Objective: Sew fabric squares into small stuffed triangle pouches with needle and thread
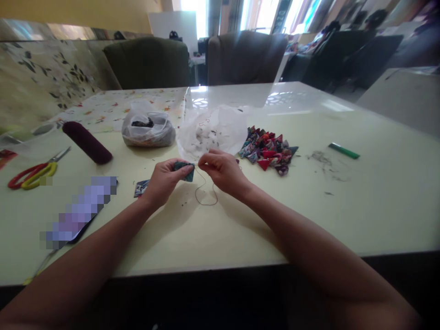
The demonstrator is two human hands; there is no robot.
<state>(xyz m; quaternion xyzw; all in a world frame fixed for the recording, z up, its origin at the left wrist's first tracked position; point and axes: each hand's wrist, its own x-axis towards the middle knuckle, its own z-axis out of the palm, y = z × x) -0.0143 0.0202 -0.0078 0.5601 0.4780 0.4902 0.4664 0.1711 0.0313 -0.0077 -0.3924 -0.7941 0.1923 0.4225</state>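
Between the thumb and fingers of my left hand is a small dark teal patterned fabric piece. My right hand pinches close beside its right edge; whatever is between those fingertips is too small to make out. A dark thread hangs in a loop below and between the two hands. Beneath my left wrist, partly hidden, lies a patterned fabric scrap. Right of my right hand sits a pile of small folded fabric pieces in red, blue and floral prints.
On the left are scissors, a dark maroon cylinder and a blurred-out phone. Behind my hands are a tied plastic bag and a white plastic sheet holding white stuffing. A green object and thread bits lie right.
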